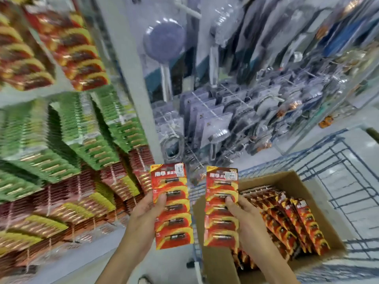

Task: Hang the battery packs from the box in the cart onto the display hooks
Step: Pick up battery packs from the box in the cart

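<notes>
"南孚" on both batt. packs [174,222]

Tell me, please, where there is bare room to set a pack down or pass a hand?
Bare cart wire shows right of the box. A hand could probably pass between the left pack and the right pack. Crowded: the box, full of battery packs, and the hanging packs on the left, packed solid.

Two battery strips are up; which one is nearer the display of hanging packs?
The left strip, held by the left hand, next to the red hanging packs. The right strip, in the right hand, is by the cardboard box.
</notes>
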